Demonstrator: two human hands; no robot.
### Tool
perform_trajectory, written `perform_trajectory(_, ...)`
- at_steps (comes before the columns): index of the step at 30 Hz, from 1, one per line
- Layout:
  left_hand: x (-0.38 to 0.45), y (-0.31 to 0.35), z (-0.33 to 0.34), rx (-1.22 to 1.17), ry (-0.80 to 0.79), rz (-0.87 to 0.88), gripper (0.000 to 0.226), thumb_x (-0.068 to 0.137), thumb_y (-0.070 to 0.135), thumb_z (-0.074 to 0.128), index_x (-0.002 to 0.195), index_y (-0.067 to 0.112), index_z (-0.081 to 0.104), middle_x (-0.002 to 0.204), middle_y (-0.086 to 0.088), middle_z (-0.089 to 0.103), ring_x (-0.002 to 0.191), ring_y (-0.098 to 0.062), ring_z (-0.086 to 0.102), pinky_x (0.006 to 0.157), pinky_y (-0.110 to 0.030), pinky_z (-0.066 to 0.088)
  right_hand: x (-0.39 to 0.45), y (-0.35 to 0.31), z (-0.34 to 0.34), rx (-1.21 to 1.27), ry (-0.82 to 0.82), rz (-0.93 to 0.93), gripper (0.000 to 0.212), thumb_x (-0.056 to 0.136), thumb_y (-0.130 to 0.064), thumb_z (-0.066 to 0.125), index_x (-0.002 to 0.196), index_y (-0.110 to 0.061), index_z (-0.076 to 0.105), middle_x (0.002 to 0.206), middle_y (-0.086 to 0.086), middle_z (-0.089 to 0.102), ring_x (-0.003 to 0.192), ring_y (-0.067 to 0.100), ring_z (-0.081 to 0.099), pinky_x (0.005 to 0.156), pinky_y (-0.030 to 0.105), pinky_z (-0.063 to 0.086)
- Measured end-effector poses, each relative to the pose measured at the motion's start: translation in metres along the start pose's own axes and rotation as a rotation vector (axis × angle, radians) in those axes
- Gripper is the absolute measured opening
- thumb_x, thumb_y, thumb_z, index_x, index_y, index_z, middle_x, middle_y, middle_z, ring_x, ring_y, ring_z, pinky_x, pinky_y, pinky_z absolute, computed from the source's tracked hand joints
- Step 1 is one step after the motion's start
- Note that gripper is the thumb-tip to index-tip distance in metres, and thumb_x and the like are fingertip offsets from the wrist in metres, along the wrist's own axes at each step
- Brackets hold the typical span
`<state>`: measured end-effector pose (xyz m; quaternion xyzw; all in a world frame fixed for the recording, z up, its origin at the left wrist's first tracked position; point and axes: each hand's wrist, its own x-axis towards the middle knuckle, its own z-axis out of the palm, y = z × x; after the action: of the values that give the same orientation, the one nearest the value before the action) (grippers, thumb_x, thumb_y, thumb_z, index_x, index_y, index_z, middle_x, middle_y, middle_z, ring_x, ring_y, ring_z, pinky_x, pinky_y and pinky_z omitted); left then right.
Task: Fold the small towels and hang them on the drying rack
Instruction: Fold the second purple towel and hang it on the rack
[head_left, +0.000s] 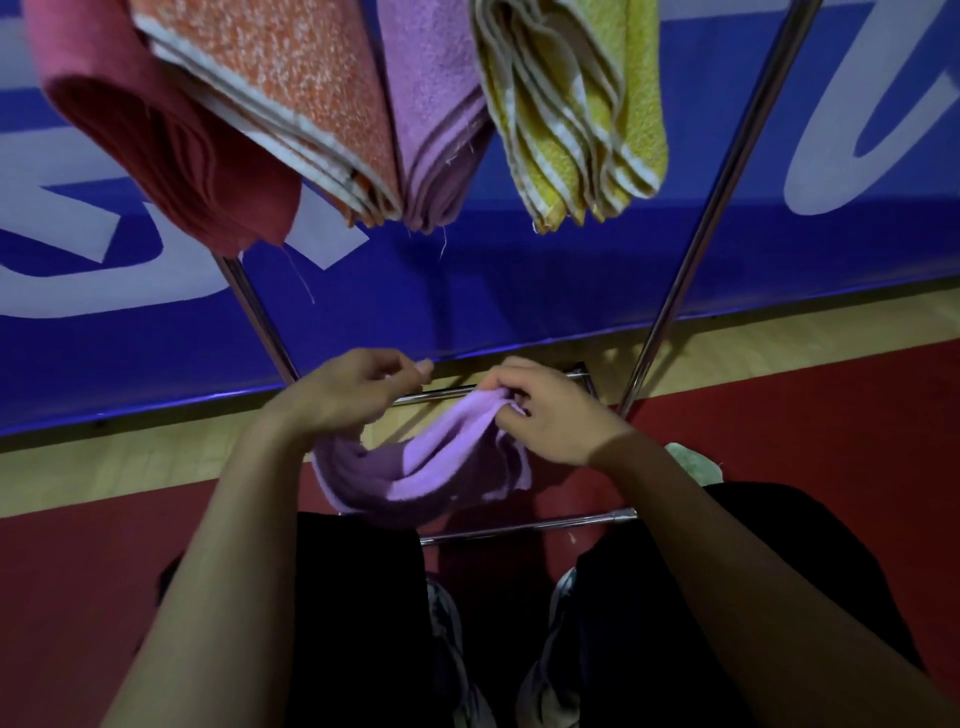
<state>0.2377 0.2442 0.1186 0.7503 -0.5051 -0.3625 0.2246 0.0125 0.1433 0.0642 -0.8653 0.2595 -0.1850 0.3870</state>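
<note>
A red floor with a strip of pale wood runs beneath a blue banner (467, 291) lettered in white, where a person stands at a chrome drying rack (711, 197). Four folded towels already hang across its upper part: a dark pink towel (156, 130), an orange speckled towel (291, 93), a hanging lilac towel (436, 119) and a yellow towel (582, 114), side by side and touching or nearly so. Below them, over the rack's low bars, the person works a fifth lilac towel (415, 478), slack and bunched in mid-air between both hands. The right hand (550, 415) pinches a gathered edge of the cloth with curled fingers; the left hand (348, 395) is curled above the other end, thumb and forefinger drawn together (whether they actually grip an edge cannot be told). The folding step looks barely begun: the cloth sags in an uneven loop, with no clean crease. The next move likely calls for finding two matching corners, pulling the towel taut and bringing edge to edge before lifting it to the rack beside the others. A pale green cloth (693, 460) shows behind the right forearm.
</note>
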Motion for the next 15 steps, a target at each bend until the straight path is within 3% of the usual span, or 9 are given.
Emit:
perform_trajectory(3,-0.001,0.014,0.003,-0.038,-0.08,0.017,0.059,0.093,0.078,0.047,0.103,0.028,0.077,0.057,-0.004,0.05,0.053,-0.011,0.044,0.05,-0.026,0.037,-0.001,-0.018,-0.004,0.243,0.045,-0.001,0.026,0.089,-0.007,0.055,0.105,-0.025,0.066,0.1,-0.006,0.069,0.094,0.015,0.065,0.091,0.034,0.053)
perform_trajectory(5,-0.002,0.024,0.008,-0.08,-0.172,0.049,0.072,0.091,0.083,0.044,0.097,0.02,0.077,0.068,-0.014,0.051,0.058,-0.015,0.045,0.053,-0.029,0.039,-0.001,-0.024,-0.006,0.306,0.072,0.004,0.028,0.09,-0.006,0.058,0.108,-0.026,0.065,0.098,-0.007,0.07,0.093,0.022,0.067,0.092,0.041,0.054)
perform_trajectory(7,-0.004,0.035,0.017,-0.112,-0.209,0.066,0.073,0.094,0.073,0.048,0.083,0.003,0.063,0.062,-0.007,0.041,0.049,-0.013,0.036,0.046,-0.024,0.034,-0.001,-0.026,-0.004,0.343,0.131,-0.008,0.03,0.089,-0.004,0.06,0.109,-0.025,0.066,0.101,-0.005,0.072,0.097,0.024,0.069,0.094,0.046,0.055)
perform_trajectory(9,-0.006,0.043,0.026,-0.142,-0.207,0.095,0.059,0.098,0.063,0.053,0.077,0.008,0.054,0.056,0.0,0.033,0.045,-0.011,0.028,0.043,-0.022,0.03,-0.001,-0.027,-0.003,0.409,0.19,-0.002,0.033,0.087,-0.004,0.061,0.111,-0.025,0.066,0.105,-0.007,0.072,0.102,0.023,0.07,0.096,0.042,0.054)
perform_trajectory(12,-0.006,0.044,0.03,-0.275,-0.207,0.146,0.05,0.103,0.052,0.056,0.083,0.006,0.06,0.056,0.003,0.026,0.048,-0.012,0.021,0.043,-0.022,0.026,-0.002,-0.024,-0.006,0.497,0.25,0.047,0.038,0.089,-0.007,0.068,0.12,-0.028,0.065,0.107,-0.009,0.068,0.09,0.028,0.071,0.087,0.037,0.056)
perform_trajectory(15,-0.005,0.042,0.028,-0.313,-0.11,0.183,0.039,0.107,0.038,0.055,0.075,0.025,0.072,0.053,0.008,0.032,0.048,-0.01,0.025,0.043,-0.022,0.026,-0.002,-0.02,-0.01,0.438,0.33,0.119,0.037,0.09,-0.009,0.073,0.122,-0.026,0.063,0.109,-0.001,0.065,0.073,0.015,0.068,0.073,0.029,0.056)
